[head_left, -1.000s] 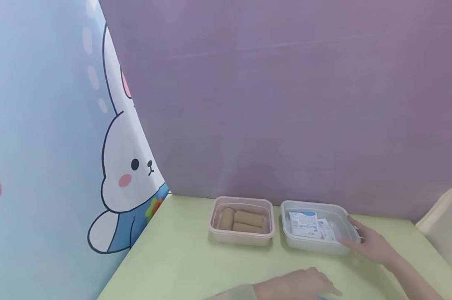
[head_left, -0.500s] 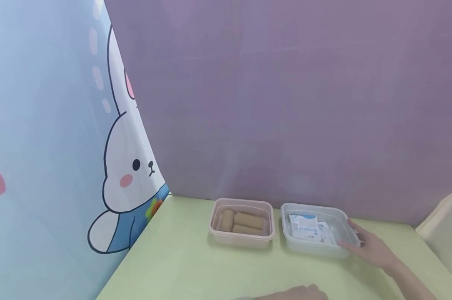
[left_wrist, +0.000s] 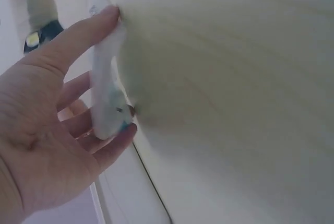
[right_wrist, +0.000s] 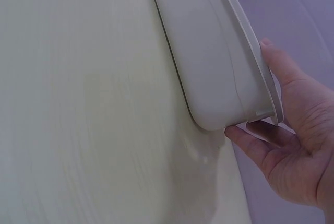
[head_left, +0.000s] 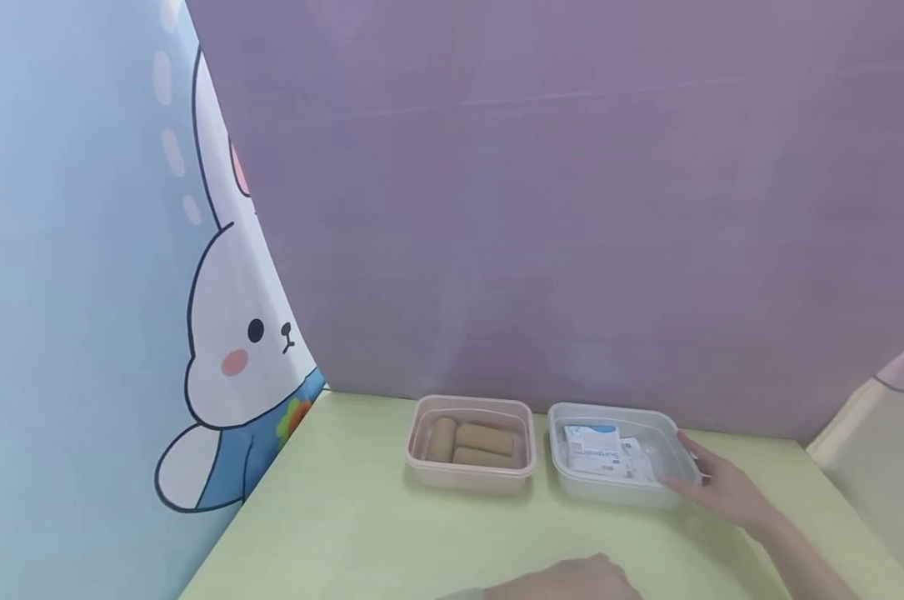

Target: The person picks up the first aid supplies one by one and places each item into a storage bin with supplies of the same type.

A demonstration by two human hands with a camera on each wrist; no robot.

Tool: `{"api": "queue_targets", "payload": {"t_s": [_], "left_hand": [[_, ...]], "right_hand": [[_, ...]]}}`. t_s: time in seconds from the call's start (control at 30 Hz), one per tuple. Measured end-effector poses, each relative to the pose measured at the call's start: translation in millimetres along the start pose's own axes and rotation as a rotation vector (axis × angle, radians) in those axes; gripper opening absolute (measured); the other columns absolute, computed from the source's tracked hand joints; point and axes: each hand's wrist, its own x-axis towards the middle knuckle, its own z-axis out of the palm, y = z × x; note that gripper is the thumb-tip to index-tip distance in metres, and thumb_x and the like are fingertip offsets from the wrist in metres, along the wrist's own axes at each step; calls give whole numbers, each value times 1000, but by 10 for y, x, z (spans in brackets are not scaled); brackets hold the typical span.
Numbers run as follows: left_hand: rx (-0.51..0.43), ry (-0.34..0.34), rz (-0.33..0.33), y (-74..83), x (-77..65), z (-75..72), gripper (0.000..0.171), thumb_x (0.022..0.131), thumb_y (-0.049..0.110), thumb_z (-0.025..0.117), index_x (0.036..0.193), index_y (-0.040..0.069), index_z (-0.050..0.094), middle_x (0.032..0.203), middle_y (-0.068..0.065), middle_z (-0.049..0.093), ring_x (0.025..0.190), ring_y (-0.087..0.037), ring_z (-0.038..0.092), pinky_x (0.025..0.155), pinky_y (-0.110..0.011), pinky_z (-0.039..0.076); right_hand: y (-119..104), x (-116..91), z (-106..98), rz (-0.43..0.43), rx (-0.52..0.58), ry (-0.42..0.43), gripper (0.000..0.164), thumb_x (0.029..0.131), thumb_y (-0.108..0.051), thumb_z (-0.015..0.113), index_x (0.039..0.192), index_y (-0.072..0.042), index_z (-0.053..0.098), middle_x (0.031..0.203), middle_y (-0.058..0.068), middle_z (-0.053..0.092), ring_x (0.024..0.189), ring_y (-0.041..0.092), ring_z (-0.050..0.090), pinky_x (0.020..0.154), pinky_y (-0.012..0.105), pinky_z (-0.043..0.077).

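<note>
At the right of the head view, my right hand [head_left: 725, 493] grips the right end of a clear plastic container [head_left: 616, 492]. Its thumb lies at the rim and its fingers reach round the end wall [right_wrist: 224, 51], as the right wrist view shows. White packets [head_left: 597, 454] with blue "Surgical" print lie inside the container. My left hand [head_left: 564, 581] is at the bottom edge of the head view, its fingers cut off. In the left wrist view that hand [left_wrist: 52, 114] holds a slim white packet [left_wrist: 107, 93] with blue marks between thumb and fingers, close over the table.
A pinkish plastic container [head_left: 466, 477] with several tan rolls [head_left: 485, 439] stands left of the clear one. Behind both rises a purple wall [head_left: 541, 208]. A blue panel with a rabbit drawing [head_left: 234, 333] borders the pale green table [head_left: 347, 517] on the left.
My left hand has drawn back toward the bottom edge, its fingers leaving the head view. The right hand keeps its grip on the clear container. The head view has shifted slightly.
</note>
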Motion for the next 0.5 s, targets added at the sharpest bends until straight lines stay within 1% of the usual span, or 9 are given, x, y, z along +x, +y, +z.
{"api": "queue_targets", "payload": {"t_s": [0.07, 0.13, 0.17, 0.2, 0.23, 0.33, 0.4, 0.43, 0.5], "left_hand": [[20, 54, 40, -119, -90, -20, 19, 106, 48, 58, 101, 38, 73, 78, 30, 61, 69, 21, 49, 70, 2, 44], [31, 121, 50, -251, -183, -53, 15, 102, 49, 66, 107, 37, 72, 86, 30, 64, 75, 20, 50, 75, 2, 43], [37, 159, 55, -320, -228, -78, 18, 98, 49, 71, 110, 36, 72, 91, 29, 66, 79, 19, 51, 78, 2, 42], [63, 182, 55, -382, -260, -122, 31, 94, 50, 77, 120, 35, 72, 100, 29, 69, 87, 19, 53, 85, 1, 41], [75, 201, 33, -425, -297, -171, 46, 89, 52, 82, 130, 35, 70, 110, 28, 71, 95, 17, 55, 91, -1, 42], [114, 238, -55, -520, -367, -312, 76, 77, 55, 92, 145, 31, 65, 132, 21, 71, 115, 7, 60, 105, -10, 45], [141, 261, -97, -577, -394, -412, 86, 74, 57, 94, 149, 28, 62, 142, 17, 68, 125, 1, 61, 112, -16, 45], [156, 275, -113, -605, -399, -462, 88, 73, 56, 94, 149, 28, 62, 144, 15, 67, 128, -1, 61, 115, -18, 45], [144, 309, -147, -643, -403, -576, 90, 72, 53, 96, 149, 25, 62, 146, 11, 67, 131, -5, 62, 117, -22, 45]], "right_hand": [[-15, 15, 35, -4, 2, -3, 100, 96, -45, 78, 164, 8, 27, 136, 39, 65, 114, 48, 73, 76, 31, 59], [-25, 21, 57, -5, -6, -3, 100, 96, -45, 78, 163, 8, 27, 134, 38, 67, 112, 44, 74, 75, 31, 59], [-29, 19, 58, -6, -13, -3, 100, 96, -46, 78, 163, 8, 27, 133, 37, 67, 111, 43, 75, 74, 31, 58], [-33, 16, 51, -7, -16, -5, 100, 96, -45, 77, 163, 8, 27, 133, 37, 67, 110, 43, 75, 75, 33, 59], [-29, 17, 43, -7, -19, -8, 100, 96, -46, 77, 163, 9, 27, 133, 38, 67, 110, 44, 75, 75, 35, 59], [-19, 17, 18, -4, -19, -5, 101, 96, -46, 77, 163, 9, 26, 134, 39, 66, 112, 48, 74, 78, 39, 62], [-13, 15, 9, -7, -19, -1, 101, 96, -46, 78, 163, 9, 27, 135, 39, 65, 114, 50, 73, 79, 40, 62], [-9, 15, 7, -9, -20, 2, 101, 95, -45, 78, 163, 9, 27, 135, 39, 65, 114, 50, 73, 79, 39, 62], [-5, 12, 7, -17, -18, 10, 101, 95, -44, 79, 162, 10, 28, 134, 39, 66, 114, 50, 72, 80, 40, 62]]}}
